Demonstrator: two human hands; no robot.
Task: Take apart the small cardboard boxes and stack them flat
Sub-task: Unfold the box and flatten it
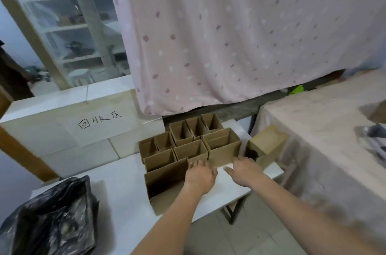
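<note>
A crumpled black plastic bag (52,219) sat at the white table's (125,188) near left corner. Both hands reached out with fingers spread, gripping nothing: the left hand (201,174) over the nearest box (167,179), the right hand (245,170) beside it. Behind them, open-topped square brown cardboard boxes (188,142) crowded the table's far edge.

Bare table strip (240,179) near R edge passable; open boxes (188,146) block behind, bag (52,219) blocks L.
</note>
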